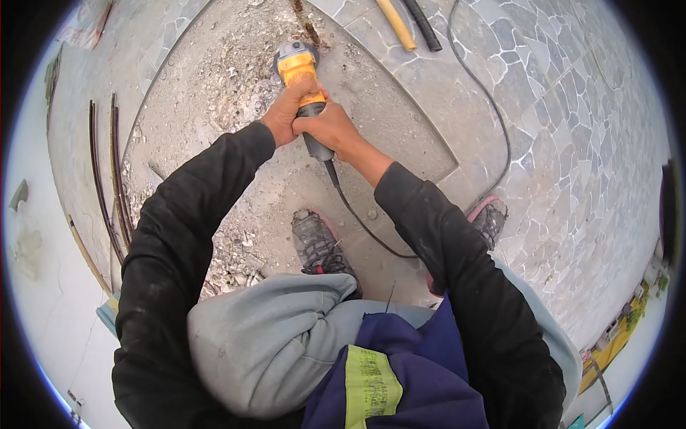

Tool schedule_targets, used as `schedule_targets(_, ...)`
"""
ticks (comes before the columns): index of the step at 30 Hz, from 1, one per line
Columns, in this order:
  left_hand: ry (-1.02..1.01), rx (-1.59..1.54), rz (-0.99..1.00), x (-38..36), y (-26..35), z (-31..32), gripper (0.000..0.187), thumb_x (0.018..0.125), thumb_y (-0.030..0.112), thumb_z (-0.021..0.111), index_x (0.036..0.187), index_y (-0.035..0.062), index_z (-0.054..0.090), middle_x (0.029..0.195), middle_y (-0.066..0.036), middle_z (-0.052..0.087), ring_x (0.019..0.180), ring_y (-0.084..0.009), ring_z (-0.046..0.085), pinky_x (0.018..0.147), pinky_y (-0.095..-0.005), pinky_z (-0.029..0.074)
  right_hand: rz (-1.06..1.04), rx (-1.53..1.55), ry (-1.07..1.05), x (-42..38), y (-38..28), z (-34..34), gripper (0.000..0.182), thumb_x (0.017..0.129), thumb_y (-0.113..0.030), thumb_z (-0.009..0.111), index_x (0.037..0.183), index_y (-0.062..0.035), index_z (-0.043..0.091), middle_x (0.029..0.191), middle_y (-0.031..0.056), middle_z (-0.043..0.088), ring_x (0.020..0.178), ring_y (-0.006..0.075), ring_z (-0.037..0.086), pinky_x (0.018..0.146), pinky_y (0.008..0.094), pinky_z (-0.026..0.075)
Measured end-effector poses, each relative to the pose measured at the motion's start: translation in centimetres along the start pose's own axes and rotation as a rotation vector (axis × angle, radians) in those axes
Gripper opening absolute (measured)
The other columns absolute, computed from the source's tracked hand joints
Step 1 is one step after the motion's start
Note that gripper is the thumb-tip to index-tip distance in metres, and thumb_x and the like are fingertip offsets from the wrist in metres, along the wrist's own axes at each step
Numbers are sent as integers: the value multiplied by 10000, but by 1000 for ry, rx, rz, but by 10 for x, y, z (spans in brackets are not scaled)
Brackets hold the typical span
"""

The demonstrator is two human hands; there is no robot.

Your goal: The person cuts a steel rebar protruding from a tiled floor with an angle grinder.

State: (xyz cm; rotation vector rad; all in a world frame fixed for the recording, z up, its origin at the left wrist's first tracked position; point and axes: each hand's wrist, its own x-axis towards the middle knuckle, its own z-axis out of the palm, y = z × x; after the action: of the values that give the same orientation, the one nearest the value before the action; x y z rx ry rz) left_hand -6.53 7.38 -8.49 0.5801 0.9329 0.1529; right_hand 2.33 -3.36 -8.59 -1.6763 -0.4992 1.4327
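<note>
A yellow and black angle grinder [296,70] points away from me, low over the rough concrete floor. My left hand [287,111] is wrapped round the yellow body from the left. Closer to the cord end, my right hand [331,127] grips the dark handle from the right. The grinder's metal head and round guard are at the far end; its disc is mostly hidden beneath. Just beyond the head runs a dark, rusty-looking strip [309,30] in the floor. A black power cord [364,225] leaves the handle and loops back under my right arm.
Rubble and dust [239,268] cover the rough concrete [386,129], which a straight edge borders against stone-patterned paving [550,121]. Yellow and black pipes [396,25] lie at the far side. Thin rods [116,164] are at the left. My shoes [318,239] stand on the concrete.
</note>
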Motion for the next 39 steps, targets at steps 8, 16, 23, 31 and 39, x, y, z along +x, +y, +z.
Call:
schedule_targets(8,-5,-1,6,-1,6,4,336,894,222,736,1132,72,552,981,-85,686,886,-200,691,830,-352,578,-50,84,-4,0,-5,0,600,667,-184,776,1171,61,565,939,84,663,806,179,663,679,310,508)
schedule_targets(16,-88,5,-44,-1,11,-7,337,893,217,737,1135,75,550,986,-85,690,880,-195,695,830,-352,587,-23,208,-60,0,-6,7,461,682,-118,770,1080,34,594,854,86,657,691,190,669,590,316,532)
schedule_targets(23,-62,-23,-24,-3,9,-5,324,892,213,736,1122,71,557,990,-82,691,884,-185,698,842,-339,589,-46,263,-10,-2,-7,13,427,693,-64,752,1068,35,573,834,104,652,592,206,661,512,337,543)
schedule_targets(31,-46,157,26,-5,9,-7,301,907,211,750,1133,75,606,1009,-54,686,913,-162,688,847,-316,563,-79,266,14,1,-2,18,393,701,-60,745,1043,37,578,821,106,652,592,203,660,502,333,537)
schedule_targets(39,30,160,35,0,17,-10,243,853,206,775,1009,66,653,891,-37,688,759,-137,678,711,-303,557,-92,281,-7,7,-7,28,342,711,-80,750,996,35,603,784,80,652,601,189,652,521,328,521)
